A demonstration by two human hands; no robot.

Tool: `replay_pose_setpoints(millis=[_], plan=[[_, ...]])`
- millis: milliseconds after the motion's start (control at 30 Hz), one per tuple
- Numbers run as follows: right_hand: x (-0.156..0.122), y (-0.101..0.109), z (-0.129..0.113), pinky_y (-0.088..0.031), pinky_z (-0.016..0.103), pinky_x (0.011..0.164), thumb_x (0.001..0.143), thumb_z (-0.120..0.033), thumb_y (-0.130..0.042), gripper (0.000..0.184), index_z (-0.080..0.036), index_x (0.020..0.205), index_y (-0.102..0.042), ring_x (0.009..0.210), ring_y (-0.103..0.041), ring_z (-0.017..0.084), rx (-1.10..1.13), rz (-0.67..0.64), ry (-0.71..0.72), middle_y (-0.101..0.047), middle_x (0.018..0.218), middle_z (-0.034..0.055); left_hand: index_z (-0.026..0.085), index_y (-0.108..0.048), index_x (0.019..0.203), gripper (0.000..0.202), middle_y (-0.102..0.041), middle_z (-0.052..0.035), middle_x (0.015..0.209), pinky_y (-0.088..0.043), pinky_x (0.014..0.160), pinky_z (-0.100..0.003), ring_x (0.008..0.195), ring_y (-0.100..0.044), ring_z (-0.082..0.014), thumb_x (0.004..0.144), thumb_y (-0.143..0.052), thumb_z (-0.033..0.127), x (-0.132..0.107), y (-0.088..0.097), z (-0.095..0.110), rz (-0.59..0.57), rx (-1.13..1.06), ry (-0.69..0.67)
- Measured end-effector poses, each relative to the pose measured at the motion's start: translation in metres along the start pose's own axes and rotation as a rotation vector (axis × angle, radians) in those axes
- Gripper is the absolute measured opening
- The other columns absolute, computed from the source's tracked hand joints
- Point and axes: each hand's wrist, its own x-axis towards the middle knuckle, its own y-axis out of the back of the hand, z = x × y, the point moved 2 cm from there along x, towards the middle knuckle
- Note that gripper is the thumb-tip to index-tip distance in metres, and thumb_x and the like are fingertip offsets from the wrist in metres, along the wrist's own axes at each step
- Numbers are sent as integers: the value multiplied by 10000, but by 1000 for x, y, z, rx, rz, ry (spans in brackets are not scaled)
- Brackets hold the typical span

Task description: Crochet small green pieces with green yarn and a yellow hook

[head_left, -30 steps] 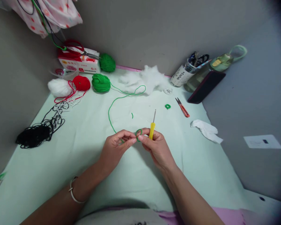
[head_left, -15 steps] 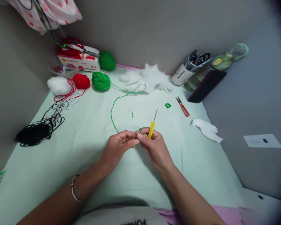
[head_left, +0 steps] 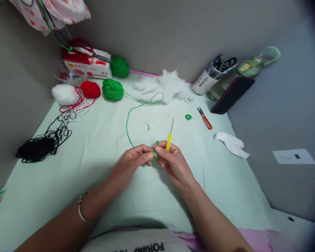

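Fingertips of my left hand (head_left: 136,161) pinch green yarn (head_left: 155,154), which forms a small loop between both hands. My right hand (head_left: 174,162) pinches the same yarn between thumb and forefinger. A crochet hook (head_left: 169,140) with a yellow handle is also held in my right hand, its metal tip pointing up and away. From my left hand the strand runs back across the table to a green yarn ball (head_left: 112,89). A short green snippet (head_left: 148,127) lies just beyond my hands, and a small green crocheted ring (head_left: 188,117) is farther right.
Orange thread snips (head_left: 205,119) and a crumpled tissue (head_left: 232,144) lie at right. White stuffing (head_left: 168,87), a pen cup (head_left: 207,78), a bottle and a phone (head_left: 233,95) line the back. Black yarn (head_left: 38,148), white and red yarn, and a tissue box with scissors stand left.
The yarn loop between my fingers shows more openly now, and my left fingertips have shifted slightly. The hook has tilted a little to the left in my right hand.
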Motion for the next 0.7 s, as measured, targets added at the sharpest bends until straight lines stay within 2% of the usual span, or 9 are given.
replay_pose_setpoints(millis=[333, 700], plan=[[-1, 0, 1, -160, 241, 462, 676, -355, -887, 300, -176, 755, -660, 462, -285, 34, -12, 30, 0, -572, 641, -53, 200, -668, 778, 136, -582, 24, 753, -363, 773, -284, 761, -506, -140, 831, -678, 325, -2, -2, 2, -35, 1, 37], [-2, 1, -1, -150, 245, 463, 704, -357, -876, 298, -172, 769, -652, 450, -229, 38, -26, 68, 34, -382, 518, -104, 212, -636, 757, 123, -566, 22, 753, -372, 798, -294, 792, -499, -154, 837, -654, 305, 0, -3, 0, -113, 56, 38]])
